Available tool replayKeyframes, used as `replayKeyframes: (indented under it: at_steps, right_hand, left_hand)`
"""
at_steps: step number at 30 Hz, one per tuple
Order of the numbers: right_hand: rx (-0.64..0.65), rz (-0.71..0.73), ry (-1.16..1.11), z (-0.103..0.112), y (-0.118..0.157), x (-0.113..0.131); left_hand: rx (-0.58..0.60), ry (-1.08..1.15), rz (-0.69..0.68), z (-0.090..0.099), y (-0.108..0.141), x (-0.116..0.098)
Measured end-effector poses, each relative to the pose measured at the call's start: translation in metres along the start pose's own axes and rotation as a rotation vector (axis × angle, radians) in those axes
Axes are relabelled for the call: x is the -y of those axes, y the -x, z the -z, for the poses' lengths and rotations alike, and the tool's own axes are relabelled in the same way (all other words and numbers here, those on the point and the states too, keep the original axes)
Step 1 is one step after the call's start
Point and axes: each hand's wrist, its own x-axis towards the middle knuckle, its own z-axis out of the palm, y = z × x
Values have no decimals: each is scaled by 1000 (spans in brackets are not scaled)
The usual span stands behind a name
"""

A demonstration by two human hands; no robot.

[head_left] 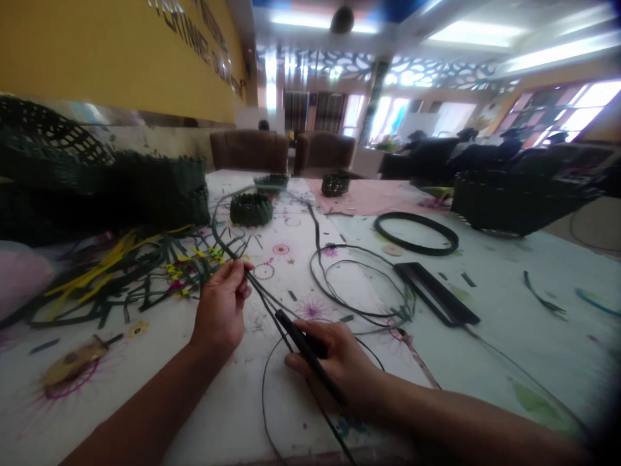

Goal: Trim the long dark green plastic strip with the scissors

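Observation:
Between its thumb and fingertips my left hand (220,307) pinches dark green strips (262,288), which run from a large loop on the table toward my right hand. My right hand (339,362) is closed around a long, slim black tool (301,340); its exact kind does not show. The tool's tip lies against or just over the strips, and I cannot tell whether it touches them. Loose strip ends (265,401) hang down toward the near table edge. A coil of thin green strips (320,281) lies just beyond my right hand.
Small green woven baskets (251,210) stand at the back, larger ones (160,188) at the left and another (514,200) at the right. Yellow and green strip scraps (111,265) lie left. A dark ring (417,252) and a black frame-like object (436,294) with a cord sit right.

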Motion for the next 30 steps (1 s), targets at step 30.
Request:
replayKeyframes:
  at_steps: [30]
  right_hand:
    - [11,21,225,13,-7,-4]
  left_hand:
    - [-34,-171,-54,2,-14,-18]
